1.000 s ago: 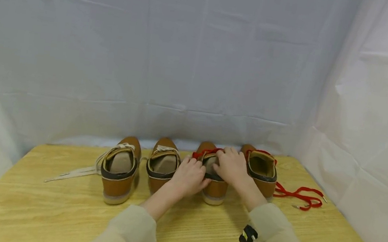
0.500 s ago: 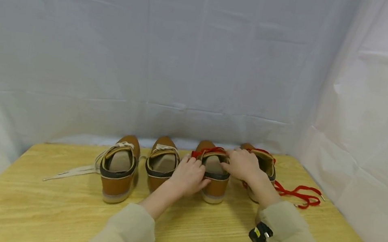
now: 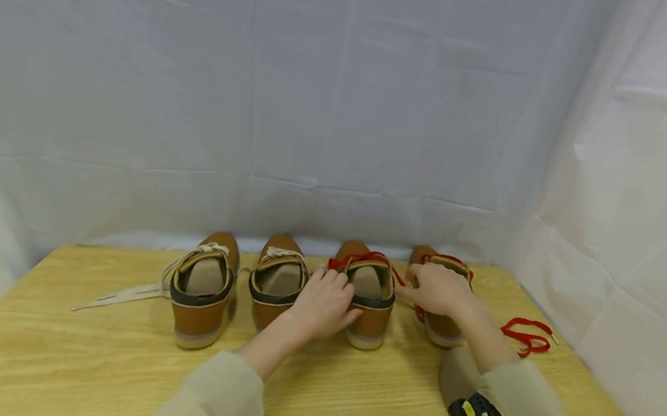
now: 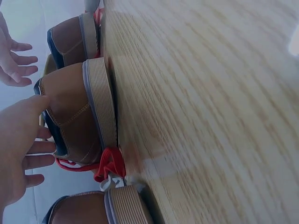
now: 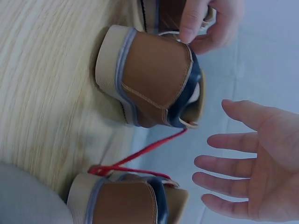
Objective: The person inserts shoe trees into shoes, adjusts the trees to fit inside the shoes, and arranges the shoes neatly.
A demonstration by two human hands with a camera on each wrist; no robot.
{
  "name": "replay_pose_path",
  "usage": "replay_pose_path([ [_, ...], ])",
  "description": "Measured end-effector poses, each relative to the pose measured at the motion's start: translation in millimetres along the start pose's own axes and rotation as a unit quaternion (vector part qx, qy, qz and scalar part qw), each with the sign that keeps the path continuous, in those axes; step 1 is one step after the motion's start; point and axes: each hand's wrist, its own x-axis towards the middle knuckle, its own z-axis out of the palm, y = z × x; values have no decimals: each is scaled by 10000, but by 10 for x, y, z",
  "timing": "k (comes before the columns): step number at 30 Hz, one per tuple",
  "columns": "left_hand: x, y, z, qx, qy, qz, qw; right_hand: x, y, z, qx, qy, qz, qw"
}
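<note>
Four-in-a-row brown shoes face the back wall. My left hand [image 3: 324, 302] rests at the left rear of the third shoe [image 3: 369, 322], which has a red lace [image 3: 346, 264]. In the left wrist view its thumb lies against the heel, and its loosely extended fingers [image 4: 41, 147] reach along the collar. My right hand [image 3: 439, 290] hovers over the fourth shoe [image 3: 442, 329], partly covering it. Its fingers are spread with nothing between them in the right wrist view. A red lace strand [image 5: 152, 147] runs from the third shoe's collar down toward the fourth shoe.
Two shoes with cream laces stand left, the far-left shoe [image 3: 198, 320] and its neighbour [image 3: 277, 285]. A cream lace [image 3: 122, 296] trails left across the wooden table [image 3: 339, 405]. Loose red lace [image 3: 528, 338] lies right. A white sheet [image 3: 298, 91] hangs behind.
My right hand has moved right, away from the third shoe to over the fourth. A red lace strand now shows between those shoes. My left hand has stayed in place.
</note>
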Motion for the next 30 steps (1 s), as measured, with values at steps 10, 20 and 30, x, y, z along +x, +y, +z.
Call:
replay_pose_path([
  [10, 18, 70, -40, -17, 417, 156, 9990, -323, 217, -86, 104, 120, -58, 9999],
  [20, 70, 147, -68, -319, 991, 417, 9937, -699, 388, -85, 277, 380, 74, 9989],
  [30, 154, 269, -156, -521, 732, 645, 9939, -1028, 423, -23, 302, 239, 144, 9992],
])
